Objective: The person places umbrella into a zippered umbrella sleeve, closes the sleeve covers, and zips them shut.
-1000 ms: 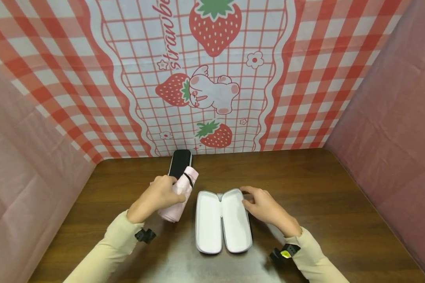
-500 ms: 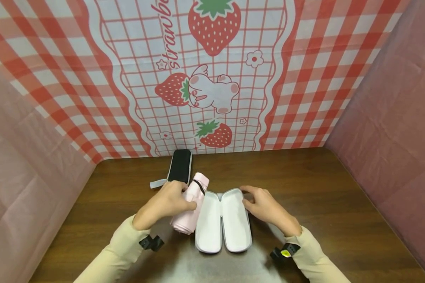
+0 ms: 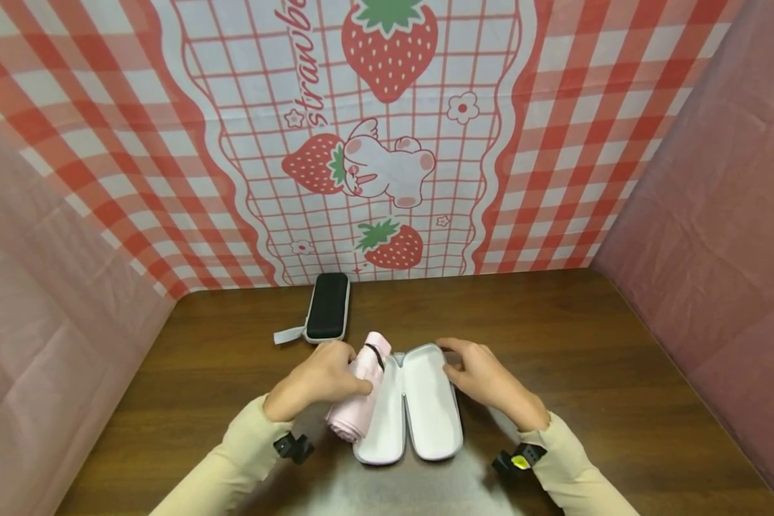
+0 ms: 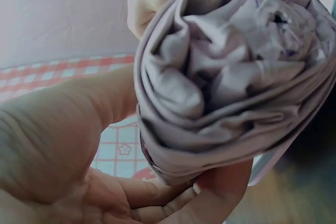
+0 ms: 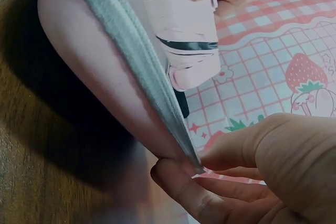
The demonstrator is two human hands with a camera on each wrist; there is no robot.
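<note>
Left grip [image 3: 322, 380] clasps pink umbrella [image 3: 355, 414] at left side of open case [image 3: 433, 401]. Right grip [image 3: 486, 378] pinches case's far right corner. Black pouch [image 3: 327, 307] beyond case, leftward.

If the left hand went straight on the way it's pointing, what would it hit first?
Probably the open white case, just beyond the pink roll the left hand holds; height is unclear, so it might pass over.

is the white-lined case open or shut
Open: in the head view, both halves of the white-lined case are spread apart, their white insides showing.
</note>
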